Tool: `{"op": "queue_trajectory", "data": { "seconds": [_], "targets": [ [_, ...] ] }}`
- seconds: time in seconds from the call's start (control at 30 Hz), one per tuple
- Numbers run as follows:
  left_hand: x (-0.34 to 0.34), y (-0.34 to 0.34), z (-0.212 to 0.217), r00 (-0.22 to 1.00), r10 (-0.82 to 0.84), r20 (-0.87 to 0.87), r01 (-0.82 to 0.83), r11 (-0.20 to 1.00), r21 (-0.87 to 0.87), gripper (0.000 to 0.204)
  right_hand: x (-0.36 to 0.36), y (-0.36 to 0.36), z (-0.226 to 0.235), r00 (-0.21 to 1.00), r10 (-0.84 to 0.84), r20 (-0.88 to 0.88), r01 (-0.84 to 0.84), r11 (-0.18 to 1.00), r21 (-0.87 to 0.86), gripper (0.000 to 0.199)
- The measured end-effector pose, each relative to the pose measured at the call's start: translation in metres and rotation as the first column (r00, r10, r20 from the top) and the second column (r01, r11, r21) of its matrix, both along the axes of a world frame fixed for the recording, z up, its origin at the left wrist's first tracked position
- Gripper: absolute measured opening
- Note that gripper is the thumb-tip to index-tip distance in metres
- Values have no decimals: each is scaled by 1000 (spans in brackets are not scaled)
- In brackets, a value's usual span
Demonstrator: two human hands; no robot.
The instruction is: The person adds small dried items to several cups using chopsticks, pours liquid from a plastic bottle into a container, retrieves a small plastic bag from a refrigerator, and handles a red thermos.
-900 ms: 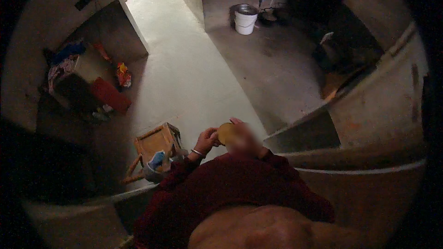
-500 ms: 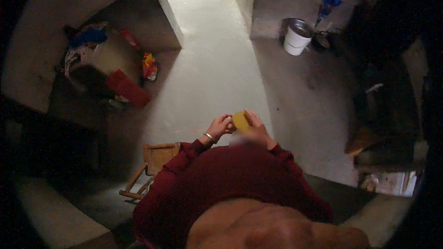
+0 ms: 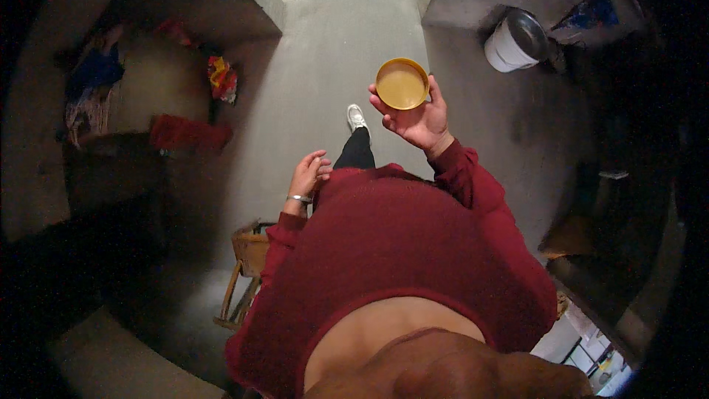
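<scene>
Yellow round lid (image 3: pixel 402 84) in right hand (image 3: pixel 418 120)

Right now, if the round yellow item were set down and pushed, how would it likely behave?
The round yellow item is probably light, since the right hand alone supports it. It looks stiff, its outline an even circle. Stood on edge, that circular shape might let it roll.

Pale floor (image 3: pixel 317 44) with white bucket (image 3: pixel 506 48), wooden chair (image 3: pixel 252 251) and, seemingly, a red-yellow bag (image 3: pixel 221 80) on it.
</scene>
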State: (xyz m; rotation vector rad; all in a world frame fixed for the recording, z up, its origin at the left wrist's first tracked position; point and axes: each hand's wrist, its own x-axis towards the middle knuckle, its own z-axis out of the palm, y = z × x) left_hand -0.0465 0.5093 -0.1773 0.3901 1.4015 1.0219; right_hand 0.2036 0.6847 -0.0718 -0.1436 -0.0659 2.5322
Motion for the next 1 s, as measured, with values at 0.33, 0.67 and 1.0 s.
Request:
{"op": "queue_trajectory", "data": {
  "seconds": [0.33,0.67,1.0],
  "targets": [
    [-52,364,134,805,-320,-500,489,835,252,31,-58,256,92,213,-967,140,-541,3,841,97],
    [-209,590,87,728,-379,-571,568,800,192,32,-222,523,75,283,-937,206,-552,16,834,94],
    [-271,695,128,823,-253,-510,270,962,-41,34,-366,750,109,679,-649,344,-578,-183,796,89]
  ]
}}
